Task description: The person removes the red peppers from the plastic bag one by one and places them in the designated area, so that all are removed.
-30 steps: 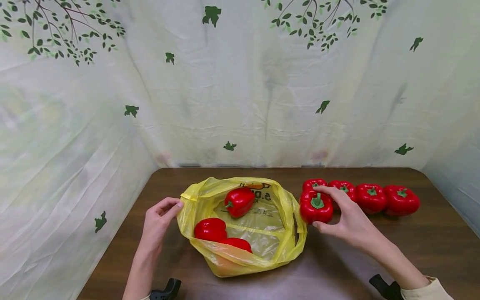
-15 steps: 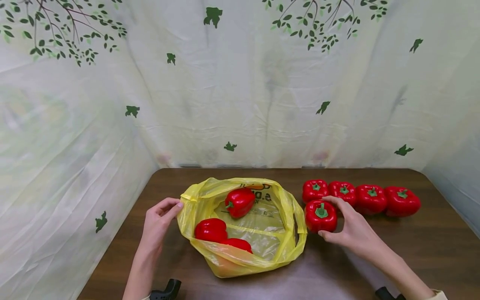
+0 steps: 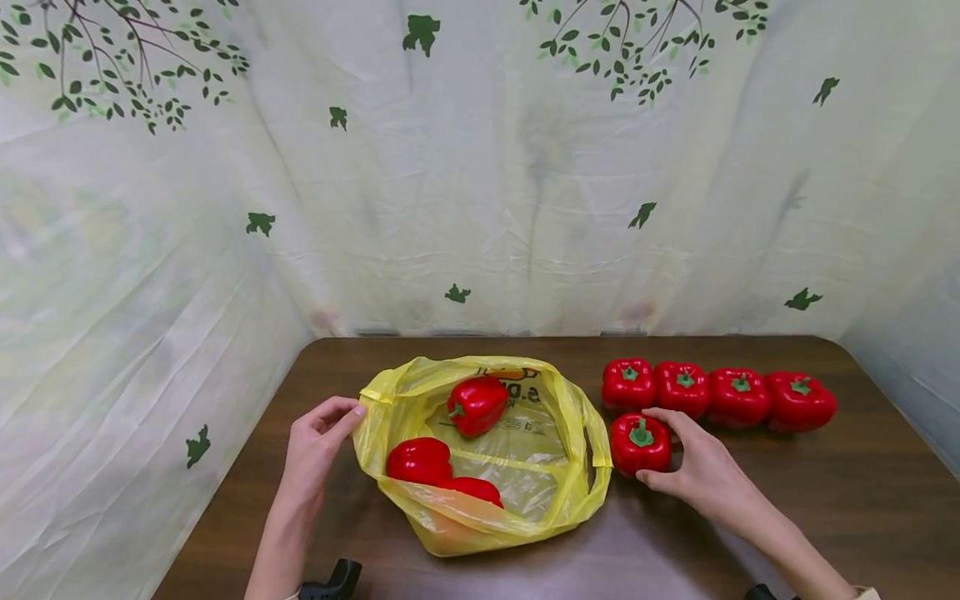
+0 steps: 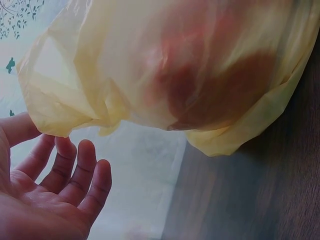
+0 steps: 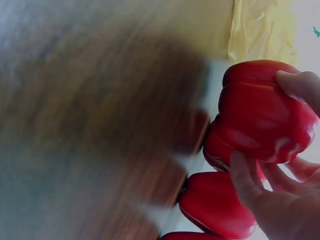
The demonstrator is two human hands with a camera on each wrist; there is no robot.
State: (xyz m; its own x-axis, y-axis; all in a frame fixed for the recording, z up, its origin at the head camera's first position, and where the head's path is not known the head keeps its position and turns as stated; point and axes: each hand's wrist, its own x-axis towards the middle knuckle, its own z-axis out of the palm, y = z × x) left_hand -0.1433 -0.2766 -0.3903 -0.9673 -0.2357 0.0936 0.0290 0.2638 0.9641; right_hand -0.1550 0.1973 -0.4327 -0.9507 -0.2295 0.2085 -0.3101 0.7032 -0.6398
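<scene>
My right hand (image 3: 697, 462) holds a red pepper (image 3: 640, 444) with a green stem between thumb and fingers, just right of the yellow plastic bag (image 3: 592, 492). In the right wrist view the fingers curve round this pepper (image 5: 265, 112). The bag stands with its mouth wide, and several red peppers lie inside, one (image 3: 477, 406) at the back and one (image 3: 418, 461) at the front left. My left hand (image 3: 318, 446) pinches the bag's left rim between thumb and index finger; in the left wrist view the other fingers of that hand (image 4: 55, 185) are loosely bent below the bag (image 4: 100, 100).
Several red peppers stand in a row behind and right of my right hand, from the leftmost (image 3: 628, 384) to the rightmost (image 3: 800, 402). The brown wooden table (image 3: 862, 500) ends at a pale curtain (image 3: 540, 250) with leaf prints.
My right hand has brought the held pepper down towards the table's front, away from the row and slightly right. My left hand and the bag have stayed in place.
</scene>
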